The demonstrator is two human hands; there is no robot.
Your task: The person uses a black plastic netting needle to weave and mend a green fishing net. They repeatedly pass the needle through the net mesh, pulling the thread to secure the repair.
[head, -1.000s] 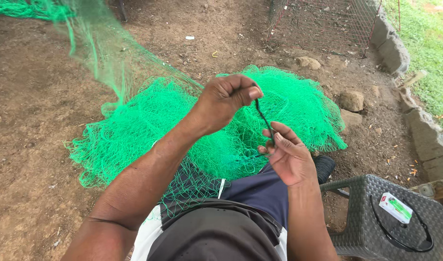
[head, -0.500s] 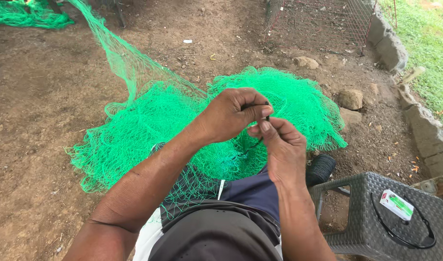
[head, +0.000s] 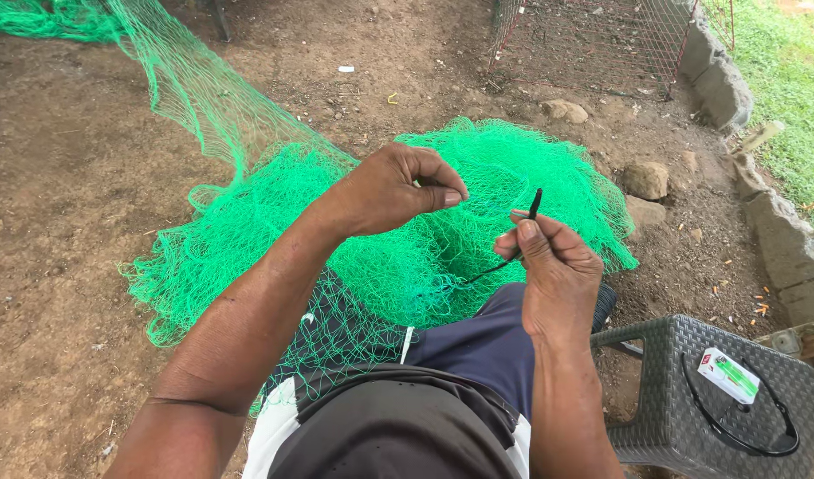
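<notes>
Seated person, bright green net (head: 353, 231) heaped on bare dirt at centre frame and draped over the lap; one strip of it runs off to the upper left corner. Left hand (head: 393, 188) at centre, fingers curled in, thumb tip pressed to forefinger, pinching what looks like a thin green strand, too fine to tell for sure. Right hand (head: 553, 266) just right of centre, closed on a slim black needle (head: 522, 235), its tip pointing up above the fingers, its tail slanting down toward the net. Hands near but apart. Grey woven stool (head: 691, 390) at lower right carries a small white and green packet (head: 729, 372) and a black cord loop (head: 735, 417). Stones (head: 644, 179) and wire cage (head: 593, 40) toward upper right
</notes>
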